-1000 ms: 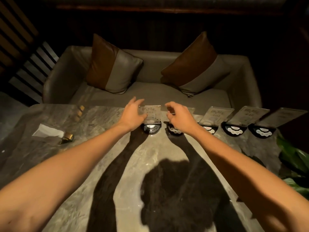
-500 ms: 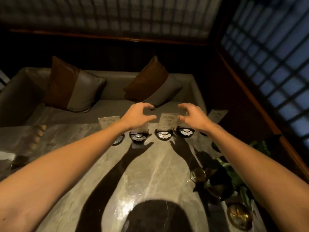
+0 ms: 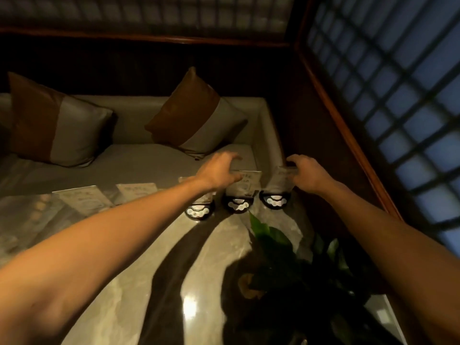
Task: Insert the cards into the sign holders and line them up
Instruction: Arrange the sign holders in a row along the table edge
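Note:
Several clear sign holders with cards stand in a row along the far edge of the marble table point(image 3: 139, 270). Each has a round black base. My left hand point(image 3: 219, 171) grips the top of the second holder from the right point(image 3: 245, 188). My right hand point(image 3: 307, 174) grips the top of the rightmost holder point(image 3: 280, 183). A third holder's base point(image 3: 199, 211) shows just under my left wrist; its panel is mostly hidden. Two more holders point(image 3: 84, 197) point(image 3: 137, 191) stand further left, apart from both hands.
A grey sofa point(image 3: 139, 158) with two brown-and-grey cushions point(image 3: 196, 115) sits behind the table. A green leafy plant point(image 3: 278, 245) rises at the table's right side, close to my right forearm. A lattice window point(image 3: 398, 95) fills the right wall.
The view swung right along the row. Both hands moved right to the last two holders and closed on their tops; half a second ago they hovered with fingers spread over holders further left.

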Available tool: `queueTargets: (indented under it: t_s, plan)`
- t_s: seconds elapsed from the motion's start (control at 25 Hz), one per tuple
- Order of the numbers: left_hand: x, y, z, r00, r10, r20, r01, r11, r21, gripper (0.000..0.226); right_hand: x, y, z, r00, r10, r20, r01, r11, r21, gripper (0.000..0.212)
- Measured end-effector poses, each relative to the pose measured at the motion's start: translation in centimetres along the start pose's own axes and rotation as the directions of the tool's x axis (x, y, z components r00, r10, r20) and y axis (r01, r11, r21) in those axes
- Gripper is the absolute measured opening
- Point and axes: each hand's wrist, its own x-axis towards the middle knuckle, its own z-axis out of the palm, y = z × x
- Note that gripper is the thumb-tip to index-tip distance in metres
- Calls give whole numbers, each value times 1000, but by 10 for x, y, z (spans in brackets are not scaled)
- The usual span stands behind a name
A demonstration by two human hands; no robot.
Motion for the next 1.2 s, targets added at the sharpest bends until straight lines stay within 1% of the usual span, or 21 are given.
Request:
queueTargets:
  t_s: [0.08,0.16,0.28,0.36,0.44,0.52,0.6,0.68,0.76,0.84,0.92,1.0,1.2]
  plan:
    - [27,8,21,998,-15,58,11,998,66,59,15,19,8,999,-30,38,31,999,-30,51]
    - [46,11,40,991,-44,130,25,989,146,55,26,33,17,997,-50,56,53,998,-45,39]
    - [63,9,60,977,-66,202,13,967,253,38,39,45,28,992,-124,32,126,991,-53,31]
    - [69,6,66,977,-84,196,32,966,255,25,42,47,31,990,-140,22,142,986,-87,22]
    - [76,7,71,984,-70,166,26,967,254,19,45,49,29,987,-160,23,161,982,-101,24]
    - [83,14,75,987,-43,154,-1,962,272,22,47,53,28,986,-163,33,166,980,-112,27]
    - [92,22,79,988,-22,153,-25,954,298,24,46,57,25,986,-163,23,165,980,-108,26]
    - [100,26,83,988,-22,156,-24,958,285,23,45,60,22,987,-162,17,163,981,-108,26]
    - [108,26,90,987,-30,157,-9,970,241,21,44,64,19,987,-161,14,162,977,-138,27]
    - [113,26,98,988,-34,153,2,980,201,17,43,70,16,989,-146,13,146,980,-131,27]
    - [115,28,101,990,-30,141,2,981,194,13,43,73,14,991,-130,5,130,985,-111,27]
    - [116,27,103,991,-17,136,-8,983,181,16,44,74,15,991,-133,12,133,986,-98,27]
    - [115,23,106,993,-8,118,-16,978,208,15,47,69,18,985,-171,14,171,974,-150,26]
